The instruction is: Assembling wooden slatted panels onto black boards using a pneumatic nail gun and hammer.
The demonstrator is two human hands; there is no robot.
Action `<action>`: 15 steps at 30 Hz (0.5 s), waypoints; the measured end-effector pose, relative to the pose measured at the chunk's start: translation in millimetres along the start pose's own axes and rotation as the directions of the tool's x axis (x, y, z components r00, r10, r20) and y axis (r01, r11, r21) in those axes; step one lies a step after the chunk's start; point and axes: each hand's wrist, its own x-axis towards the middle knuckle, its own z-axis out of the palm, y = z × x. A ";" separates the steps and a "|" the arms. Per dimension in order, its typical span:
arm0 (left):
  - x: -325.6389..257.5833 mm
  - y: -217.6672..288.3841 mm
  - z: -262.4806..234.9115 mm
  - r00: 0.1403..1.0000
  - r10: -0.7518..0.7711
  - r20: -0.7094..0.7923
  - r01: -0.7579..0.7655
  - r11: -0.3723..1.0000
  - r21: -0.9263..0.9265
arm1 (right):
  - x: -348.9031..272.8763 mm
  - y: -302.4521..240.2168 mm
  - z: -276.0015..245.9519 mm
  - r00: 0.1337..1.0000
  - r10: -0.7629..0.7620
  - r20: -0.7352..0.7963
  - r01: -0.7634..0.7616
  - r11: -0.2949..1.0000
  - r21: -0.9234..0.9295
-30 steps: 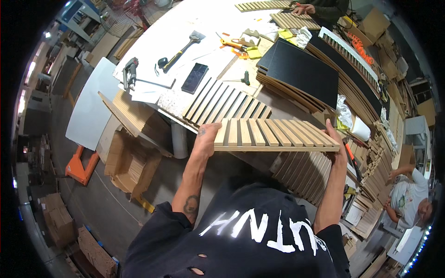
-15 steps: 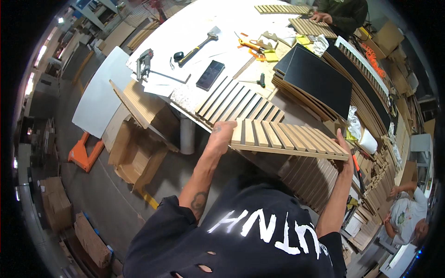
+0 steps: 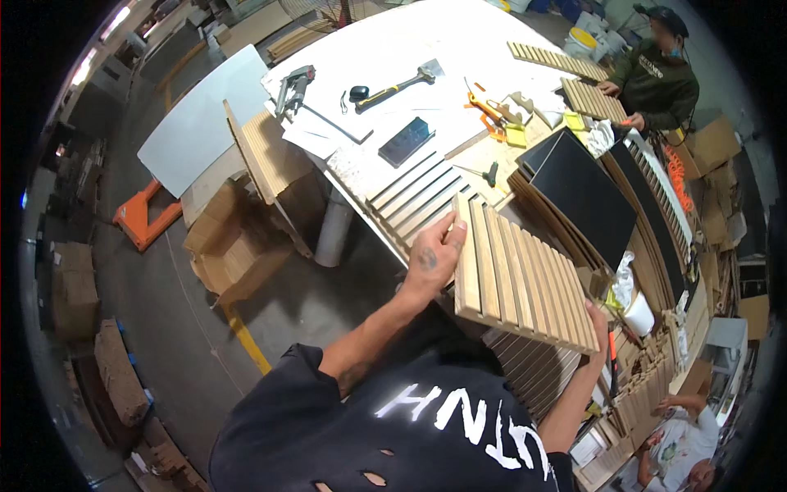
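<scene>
A slatted wood panel (image 3: 520,279) with light strips and dark gaps is held up in front of my body, over the table's near edge. My left hand (image 3: 436,252) grips its left edge, thumb on the slatted face. At the opposite edge, my right hand (image 3: 598,328) clasps the panel's right side; its fingers are mostly hidden behind. Another slatted panel (image 3: 410,197) lies on the table just beyond, partly covered by the held one. Below the held panel, more dark-gapped slatted panels (image 3: 529,369) show near my shirt.
On the white table (image 3: 459,41) lie a nail gun (image 3: 295,88), a hammer (image 3: 398,88), a phone (image 3: 407,141) and orange-handled pliers (image 3: 489,107). Black-faced boards (image 3: 582,193) are stacked at right. One co-worker (image 3: 660,78) handles slatted panels across the table; another (image 3: 680,443) is at lower right.
The held panel has tilted up, so more of its slatted face shows. My left hand has moved right along with it, and the view has shifted.
</scene>
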 end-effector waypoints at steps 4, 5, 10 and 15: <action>-12.9 46.5 5.0 0.990 -0.124 0.061 0.122 0.992 0.035 | -22.0 -7.1 28.1 0.990 -0.138 -0.038 0.142 0.981 0.130; -14.4 52.7 4.0 0.994 -0.070 0.079 0.065 0.996 0.061 | -28.0 -11.7 31.7 0.987 -0.157 -0.014 0.157 0.972 0.176; -25.8 73.3 0.8 0.980 -0.041 0.196 0.045 0.999 -0.016 | -33.6 -7.8 25.3 0.958 -0.288 -0.006 0.276 0.912 0.305; -32.2 95.0 1.2 0.965 0.086 0.246 -0.096 0.995 0.028 | -48.0 -15.8 38.5 0.928 -0.370 -0.052 0.359 0.845 0.396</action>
